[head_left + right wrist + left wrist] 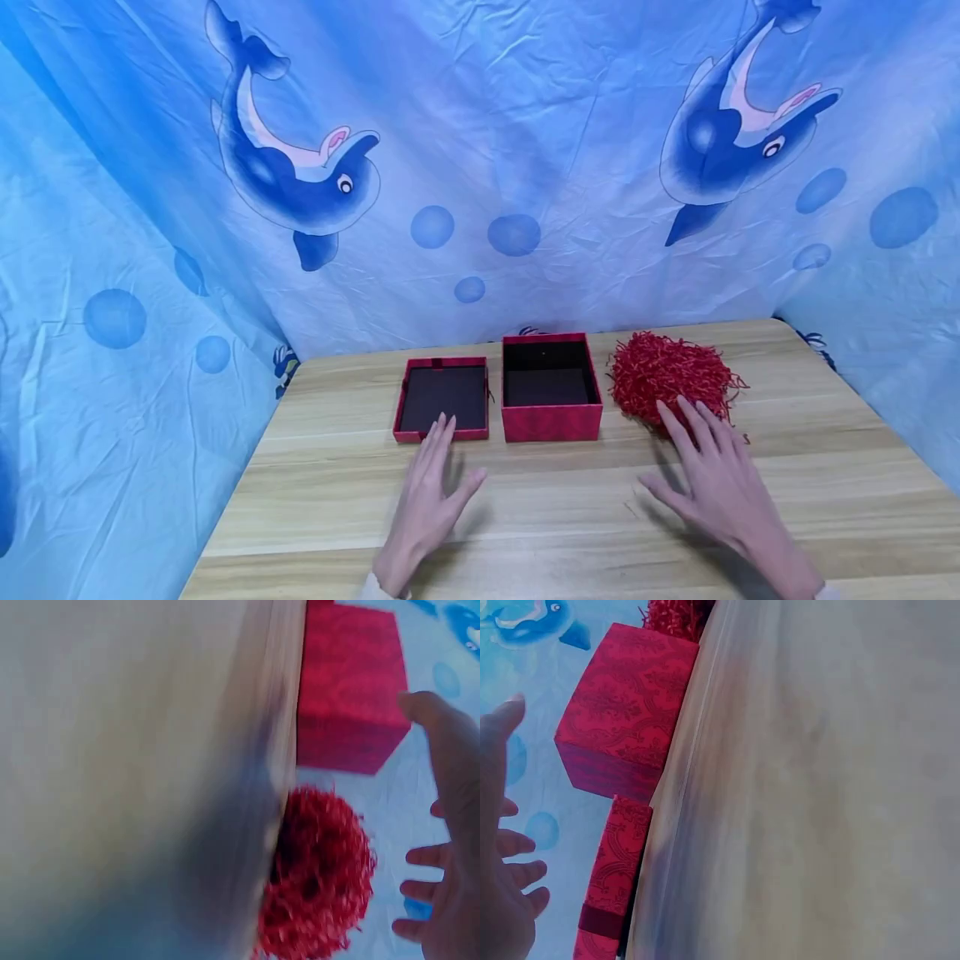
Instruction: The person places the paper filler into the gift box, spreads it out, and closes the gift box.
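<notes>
A red patterned box (552, 423) with a dark inside stands uncovered in the middle of the table. To its left lies its shallow lid (442, 398), inside facing up. Red shredded paper (667, 375) forms a loose heap to the right of the box. My left hand (429, 504) hovers over the table in front of the lid, fingers extended and thumb apart, holding nothing. Near the front of the heap is my right hand (712, 483), its fingers spread and its fingertips overlapping the paper's lower edge in the head view. The right palm is bare in the right wrist view.
A pale wooden table (555, 533) carries everything. Behind and beside it hangs a blue cloth (465, 150) printed with dolphins and bubbles. A dark red ribbon band (601, 921) crosses the lid's side in the left wrist view.
</notes>
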### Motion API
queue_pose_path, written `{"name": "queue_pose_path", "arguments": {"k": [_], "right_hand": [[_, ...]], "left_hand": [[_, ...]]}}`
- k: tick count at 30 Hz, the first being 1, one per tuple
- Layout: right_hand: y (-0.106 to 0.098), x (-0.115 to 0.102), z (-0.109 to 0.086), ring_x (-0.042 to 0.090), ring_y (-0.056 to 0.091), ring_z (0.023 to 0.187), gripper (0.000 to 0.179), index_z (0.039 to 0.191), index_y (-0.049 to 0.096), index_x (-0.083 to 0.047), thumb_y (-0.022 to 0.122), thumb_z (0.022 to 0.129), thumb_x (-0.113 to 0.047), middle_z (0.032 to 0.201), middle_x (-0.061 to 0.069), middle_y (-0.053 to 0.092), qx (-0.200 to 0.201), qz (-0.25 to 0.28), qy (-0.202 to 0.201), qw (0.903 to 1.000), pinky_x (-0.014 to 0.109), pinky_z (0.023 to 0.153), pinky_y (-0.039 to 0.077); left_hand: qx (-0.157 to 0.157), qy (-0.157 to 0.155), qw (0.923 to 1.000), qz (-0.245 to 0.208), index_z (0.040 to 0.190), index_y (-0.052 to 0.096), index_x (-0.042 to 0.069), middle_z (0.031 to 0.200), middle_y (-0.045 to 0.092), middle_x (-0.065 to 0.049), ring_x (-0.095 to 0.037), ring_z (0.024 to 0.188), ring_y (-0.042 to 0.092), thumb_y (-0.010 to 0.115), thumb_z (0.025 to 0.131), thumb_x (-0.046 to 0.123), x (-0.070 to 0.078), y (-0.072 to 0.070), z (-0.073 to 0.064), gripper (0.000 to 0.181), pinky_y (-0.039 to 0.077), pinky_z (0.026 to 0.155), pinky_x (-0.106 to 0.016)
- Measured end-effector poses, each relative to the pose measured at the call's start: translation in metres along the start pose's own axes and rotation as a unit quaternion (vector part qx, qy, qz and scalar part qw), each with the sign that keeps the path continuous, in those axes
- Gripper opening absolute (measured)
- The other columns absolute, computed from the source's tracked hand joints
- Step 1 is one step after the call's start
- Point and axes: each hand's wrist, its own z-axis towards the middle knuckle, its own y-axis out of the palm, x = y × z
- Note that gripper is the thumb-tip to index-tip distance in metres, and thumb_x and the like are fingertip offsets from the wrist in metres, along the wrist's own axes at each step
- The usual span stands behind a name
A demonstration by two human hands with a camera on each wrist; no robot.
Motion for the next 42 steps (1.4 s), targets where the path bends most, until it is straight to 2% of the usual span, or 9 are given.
{"name": "queue_pose_path", "arguments": {"k": [4, 10, 15, 20, 23, 28, 35, 39, 42], "right_hand": [[-0.004, 0.014, 0.01, 0.055, 0.041, 0.132, 0.099, 0.158, 0.04, -0.006, 0.079, 0.082, -0.057, 0.15, 0.029, 0.042, 0.013, 0.027, 0.005, 0.9995, 0.079, 0.096, 0.038], [-0.003, 0.033, 0.023, 0.058, 0.042, 0.128, 0.093, 0.152, 0.045, -0.002, 0.084, 0.079, -0.045, 0.146, 0.032, 0.043, 0.039, 0.064, 0.026, 0.9969, 0.08, 0.093, 0.037], [0.0, 0.042, 0.033, 0.059, 0.041, 0.127, 0.091, 0.151, 0.046, -0.001, 0.086, 0.08, -0.043, 0.146, 0.032, 0.043, 0.037, 0.079, 0.054, 0.9948, 0.08, 0.092, 0.036], [0.005, 0.05, 0.039, 0.061, 0.038, 0.128, 0.095, 0.152, 0.043, -0.002, 0.086, 0.079, -0.044, 0.148, 0.033, 0.039, 0.017, 0.083, 0.076, 0.9935, 0.081, 0.094, 0.035], [0.009, 0.056, 0.043, 0.063, 0.037, 0.127, 0.098, 0.153, 0.041, -0.002, 0.087, 0.079, -0.046, 0.149, 0.035, 0.036, 0.007, 0.088, 0.087, 0.9923, 0.081, 0.095, 0.033], [0.012, 0.063, 0.052, 0.066, 0.032, 0.131, 0.105, 0.157, 0.035, -0.002, 0.087, 0.078, -0.048, 0.154, 0.036, 0.029, -0.014, 0.1, 0.107, 0.9891, 0.083, 0.098, 0.028], [0.018, 0.068, 0.065, 0.063, 0.016, 0.142, 0.112, 0.16, 0.027, -0.005, 0.084, 0.078, -0.056, 0.156, 0.037, 0.023, -0.049, 0.108, 0.14, 0.9831, 0.086, 0.106, 0.008], [0.025, 0.071, 0.069, 0.062, 0.012, 0.144, 0.119, 0.163, 0.021, -0.008, 0.085, 0.076, -0.059, 0.157, 0.038, 0.019, -0.069, 0.112, 0.152, 0.9795, 0.088, 0.103, 0.007], [0.031, 0.074, 0.07, 0.063, 0.009, 0.145, 0.125, 0.165, 0.014, -0.009, 0.085, 0.075, -0.059, 0.159, 0.039, 0.015, -0.093, 0.12, 0.161, 0.9752, 0.088, 0.102, 0.008]], "left_hand": [[0.021, -0.008, 0.9972, -0.071, 0.157, 0.045, 0.009, 0.164, 0.038, -0.008, -0.039, 0.15, 0.032, 0.073, 0.097, 0.042, 0.003, 0.004, 0.009, 0.074, 0.028, 0.115, -0.069], [0.012, -0.034, 0.9864, -0.16, 0.158, 0.045, 0.02, 0.163, 0.039, 0.002, -0.028, 0.15, 0.034, 0.076, 0.095, 0.038, 0.007, 0.01, 0.023, 0.072, 0.032, 0.115, -0.064], [0.016, -0.017, 0.9779, -0.208, 0.157, 0.047, 0.024, 0.16, 0.044, 0.003, -0.024, 0.148, 0.038, 0.077, 0.096, 0.034, 0.01, 0.016, 0.042, 0.069, 0.033, 0.117, -0.06], [0.009, -0.013, 0.9739, -0.226, 0.157, 0.047, 0.026, 0.158, 0.046, 0.004, -0.024, 0.147, 0.041, 0.08, 0.093, 0.035, 0.012, 0.023, 0.06, 0.072, 0.035, 0.116, -0.057], [0.001, -0.019, 0.9725, -0.232, 0.157, 0.047, 0.023, 0.158, 0.047, 0.002, -0.027, 0.145, 0.043, 0.08, 0.093, 0.034, 0.012, 0.028, 0.067, 0.073, 0.036, 0.116, -0.055], [-0.016, -0.043, 0.9689, -0.243, 0.158, 0.046, 0.021, 0.158, 0.047, 0.0, -0.025, 0.145, 0.043, 0.079, 0.093, 0.037, 0.011, 0.036, 0.075, 0.075, 0.037, 0.116, -0.053], [-0.027, -0.054, 0.9581, -0.28, 0.157, 0.045, 0.01, 0.157, 0.048, -0.013, -0.034, 0.144, 0.043, 0.081, 0.093, 0.03, 0.005, 0.045, 0.079, 0.076, 0.036, 0.115, -0.056], [-0.03, -0.058, 0.9591, -0.276, 0.157, 0.045, 0.007, 0.157, 0.048, -0.012, -0.036, 0.142, 0.045, 0.081, 0.092, 0.031, 0.003, 0.051, 0.078, 0.078, 0.038, 0.114, -0.056], [-0.032, -0.064, 0.9637, -0.257, 0.158, 0.044, 0.008, 0.158, 0.046, -0.012, -0.035, 0.142, 0.045, 0.082, 0.091, 0.037, 0.003, 0.054, 0.078, 0.081, 0.039, 0.114, -0.055]]}}
